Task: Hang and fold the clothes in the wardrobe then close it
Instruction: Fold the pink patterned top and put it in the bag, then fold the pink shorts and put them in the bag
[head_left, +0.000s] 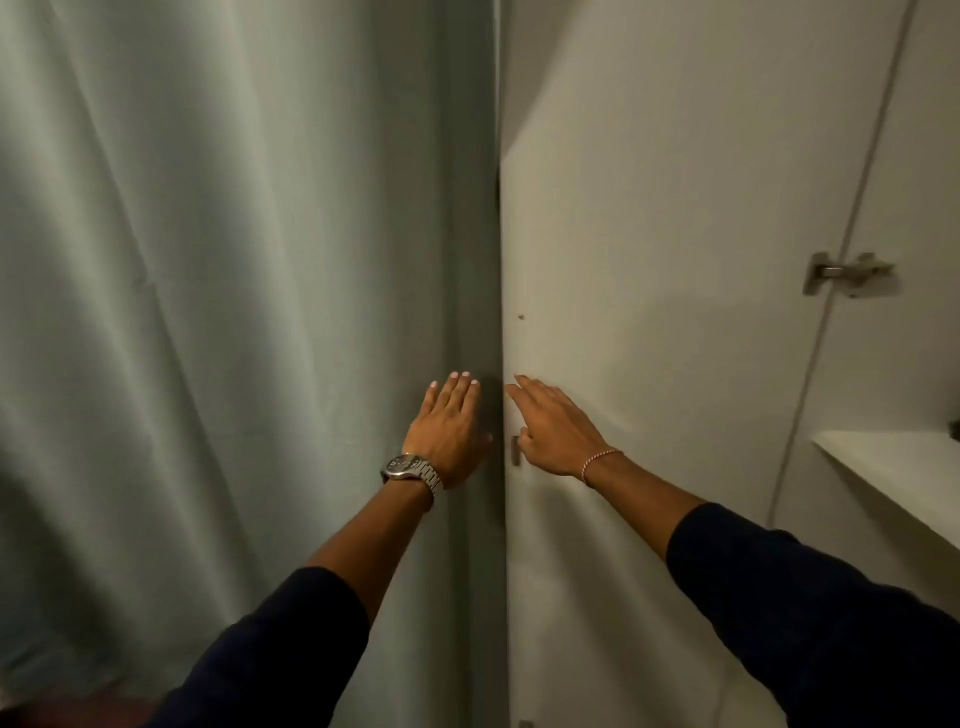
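- my left hand (451, 423), fingers straight, presses flat on the green curtain (218, 312).
- my right hand (553, 427), released, touches the white wardrobe door (675, 260) beside its handle (515, 450).
- hinge (847, 273) far right.

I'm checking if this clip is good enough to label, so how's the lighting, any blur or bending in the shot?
Head view: dim, soft light with a greenish cast on the curtain; a dark shadow beside the left hand at the door edge; the right hand is slightly blurred; wide-angle bending curves the door's seam near the hinge; no glare.
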